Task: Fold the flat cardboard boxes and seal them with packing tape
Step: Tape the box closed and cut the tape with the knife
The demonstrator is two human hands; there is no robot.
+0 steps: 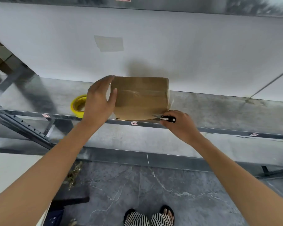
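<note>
**Trimming the tape on a closed box**

Head view: the folded brown cardboard box (140,98) sits on the grey metal shelf (219,108), at its front edge. A strip of clear packing tape (137,92) runs across the box's top, so sealing looks nearly done. The right hand (178,124) has its grip clenched round a small black-and-white utility knife (167,119), the blade at the box's near right corner, where loose tape hangs off. The left hand (100,97) is released, fingers straight over the box's left edge; I cannot tell whether it presses down.

The next move likely calls for a short, steady cut through the tape tail while the left hand steadies the box.

Count — one box, one knife, one yellow-cored tape roll (78,105) just left of the box, two hands.
</note>
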